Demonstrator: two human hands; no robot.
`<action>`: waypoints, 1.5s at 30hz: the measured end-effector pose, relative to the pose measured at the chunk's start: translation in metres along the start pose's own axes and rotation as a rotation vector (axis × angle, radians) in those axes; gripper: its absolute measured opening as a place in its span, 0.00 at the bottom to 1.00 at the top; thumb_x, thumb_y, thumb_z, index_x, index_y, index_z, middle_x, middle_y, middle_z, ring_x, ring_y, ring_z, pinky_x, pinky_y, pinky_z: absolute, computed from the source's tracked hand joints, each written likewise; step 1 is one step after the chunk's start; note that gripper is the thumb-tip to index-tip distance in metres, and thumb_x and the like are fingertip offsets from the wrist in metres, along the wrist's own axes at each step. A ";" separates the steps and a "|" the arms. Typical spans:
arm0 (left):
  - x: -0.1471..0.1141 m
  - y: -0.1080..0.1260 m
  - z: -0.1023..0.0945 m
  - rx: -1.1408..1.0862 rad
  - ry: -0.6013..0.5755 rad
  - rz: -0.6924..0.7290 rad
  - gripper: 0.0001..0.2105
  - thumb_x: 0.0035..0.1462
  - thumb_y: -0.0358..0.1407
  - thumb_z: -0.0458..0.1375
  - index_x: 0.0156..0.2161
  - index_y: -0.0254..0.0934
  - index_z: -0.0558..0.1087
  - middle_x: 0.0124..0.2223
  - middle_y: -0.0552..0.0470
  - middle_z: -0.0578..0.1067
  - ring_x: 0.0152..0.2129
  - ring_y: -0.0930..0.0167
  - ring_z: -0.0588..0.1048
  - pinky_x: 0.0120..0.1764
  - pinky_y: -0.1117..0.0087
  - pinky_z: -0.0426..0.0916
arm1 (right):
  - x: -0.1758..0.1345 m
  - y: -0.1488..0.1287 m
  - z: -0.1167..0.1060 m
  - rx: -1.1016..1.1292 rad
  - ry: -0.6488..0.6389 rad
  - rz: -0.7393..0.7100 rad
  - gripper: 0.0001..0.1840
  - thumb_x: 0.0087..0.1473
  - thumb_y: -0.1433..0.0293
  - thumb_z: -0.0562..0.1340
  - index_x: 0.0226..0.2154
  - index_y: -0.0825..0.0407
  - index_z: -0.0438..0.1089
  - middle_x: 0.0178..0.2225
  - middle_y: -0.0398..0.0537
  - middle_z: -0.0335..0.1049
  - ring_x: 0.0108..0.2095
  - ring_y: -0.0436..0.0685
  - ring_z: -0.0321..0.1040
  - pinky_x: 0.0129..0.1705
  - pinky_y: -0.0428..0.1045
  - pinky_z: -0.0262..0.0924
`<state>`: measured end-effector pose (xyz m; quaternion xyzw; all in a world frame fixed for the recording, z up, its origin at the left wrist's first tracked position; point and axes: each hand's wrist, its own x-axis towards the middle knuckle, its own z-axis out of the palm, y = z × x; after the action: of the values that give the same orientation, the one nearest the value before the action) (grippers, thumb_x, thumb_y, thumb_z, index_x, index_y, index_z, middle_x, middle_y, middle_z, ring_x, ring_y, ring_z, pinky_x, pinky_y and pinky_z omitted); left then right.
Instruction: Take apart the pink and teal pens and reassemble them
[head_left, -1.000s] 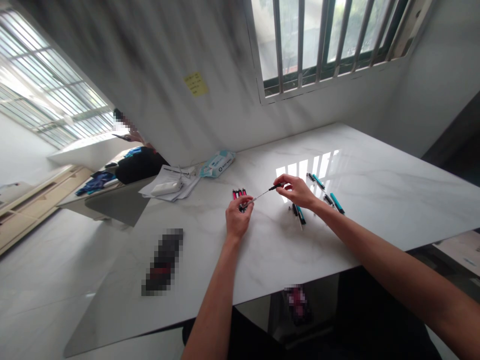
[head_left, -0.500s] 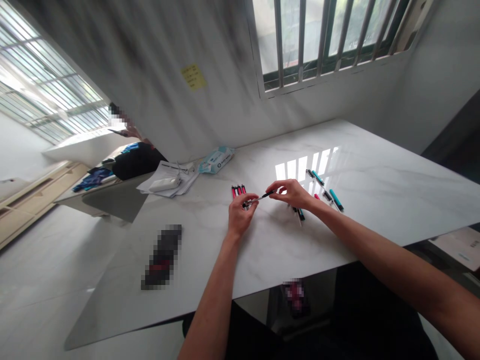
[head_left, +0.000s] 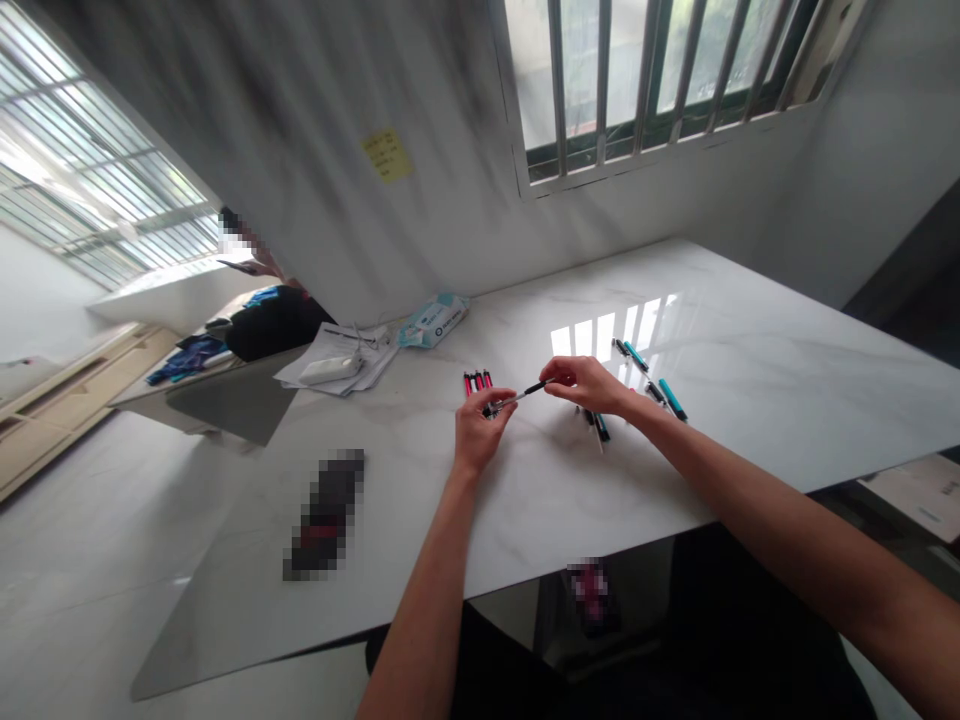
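A slim pen (head_left: 530, 389) with a black end and a pale barrel spans the space between my two hands, above the tabletop. My left hand (head_left: 480, 430) pinches its pale end between thumb and fingers. The black end is gripped by the fingertips of my right hand (head_left: 586, 384). Just behind my left hand, several red pens (head_left: 478, 381) lie side by side, partly hidden by it. Dark and teal pen pieces (head_left: 600, 427) lie under my right wrist. Beyond my right forearm are a teal pen piece (head_left: 673, 399) and another teal piece (head_left: 636, 357) beside black ones.
On the marble-look table (head_left: 787, 370), a pack of wipes (head_left: 435, 321) sits near the wall. Papers (head_left: 360, 375) with a white box (head_left: 331, 369) lie to its left. A blurred dark object (head_left: 326, 515) is at front left. Another person (head_left: 266, 270) sits beyond the wall's end.
Both hands keep their grip on the pen. My right hand has shifted very slightly right, and a pink piece seen beside that forearm is now hidden.
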<state>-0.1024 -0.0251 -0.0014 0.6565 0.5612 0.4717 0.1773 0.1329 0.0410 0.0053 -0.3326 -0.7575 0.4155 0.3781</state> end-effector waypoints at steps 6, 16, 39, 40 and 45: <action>0.001 0.000 -0.001 -0.046 -0.004 -0.036 0.08 0.55 0.40 0.68 0.39 0.41 0.83 0.41 0.49 0.84 0.41 0.64 0.80 0.49 0.64 0.72 | -0.001 0.000 -0.002 -0.014 -0.020 -0.015 0.16 0.57 0.58 0.67 0.42 0.52 0.77 0.29 0.46 0.79 0.28 0.52 0.70 0.31 0.46 0.62; 0.000 0.001 0.000 -0.077 -0.043 -0.035 0.08 0.55 0.40 0.68 0.39 0.41 0.84 0.39 0.49 0.84 0.38 0.65 0.80 0.47 0.64 0.72 | -0.002 -0.006 -0.002 -0.101 -0.011 -0.023 0.16 0.59 0.56 0.65 0.34 0.53 0.78 0.28 0.46 0.78 0.27 0.51 0.69 0.31 0.47 0.61; 0.000 0.001 -0.002 -0.041 -0.087 -0.044 0.09 0.55 0.41 0.68 0.39 0.41 0.83 0.39 0.50 0.84 0.37 0.65 0.79 0.44 0.65 0.72 | 0.000 -0.003 -0.002 -0.215 0.013 -0.132 0.15 0.61 0.56 0.65 0.36 0.51 0.78 0.33 0.48 0.77 0.33 0.53 0.69 0.34 0.47 0.59; 0.000 0.001 -0.002 -0.037 -0.090 -0.043 0.09 0.55 0.41 0.68 0.39 0.41 0.83 0.39 0.50 0.84 0.37 0.65 0.79 0.44 0.65 0.71 | 0.000 -0.002 -0.003 -0.218 0.015 -0.159 0.14 0.59 0.56 0.67 0.36 0.51 0.78 0.36 0.49 0.78 0.35 0.54 0.69 0.36 0.47 0.60; 0.000 0.002 -0.002 -0.054 -0.134 -0.030 0.08 0.56 0.41 0.67 0.39 0.41 0.83 0.40 0.50 0.84 0.38 0.65 0.79 0.45 0.65 0.71 | 0.002 0.002 -0.003 -0.326 -0.011 -0.088 0.22 0.66 0.56 0.60 0.27 0.51 0.77 0.28 0.47 0.74 0.29 0.53 0.66 0.36 0.49 0.57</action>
<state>-0.1027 -0.0262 0.0014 0.6731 0.5448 0.4391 0.2393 0.1343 0.0447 0.0053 -0.3538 -0.8308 0.2719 0.3327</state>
